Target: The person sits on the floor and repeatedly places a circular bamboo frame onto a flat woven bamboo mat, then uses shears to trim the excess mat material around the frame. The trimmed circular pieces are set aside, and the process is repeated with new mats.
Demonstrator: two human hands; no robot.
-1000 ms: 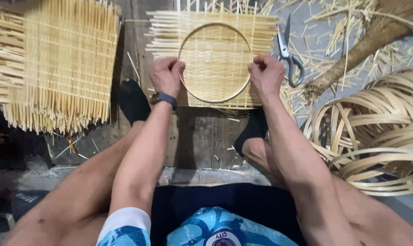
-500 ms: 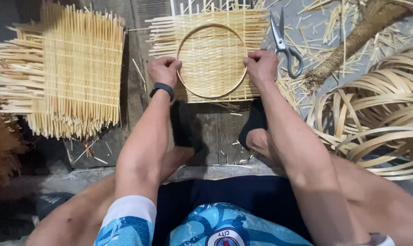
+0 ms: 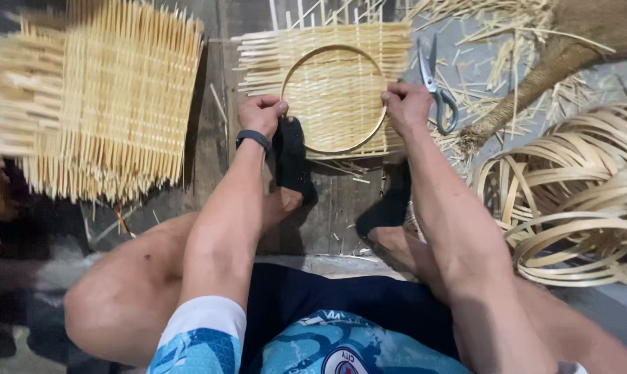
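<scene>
The person sits on the wooden floor (image 3: 341, 221) with a flat woven bamboo mat (image 3: 327, 83) lying just beyond the feet. A thin bamboo hoop (image 3: 291, 73) rests on the mat. The left hand (image 3: 261, 114) pinches the hoop's near-left edge, fingers closed on it; the right hand (image 3: 407, 107) grips its right edge likewise. The weave looks finished but its strip ends are ragged and untrimmed. Scissors (image 3: 434, 86) lie untouched to the right, coiled bamboo strips (image 3: 576, 201) further right, another woven mat (image 3: 99, 104) at left
</scene>
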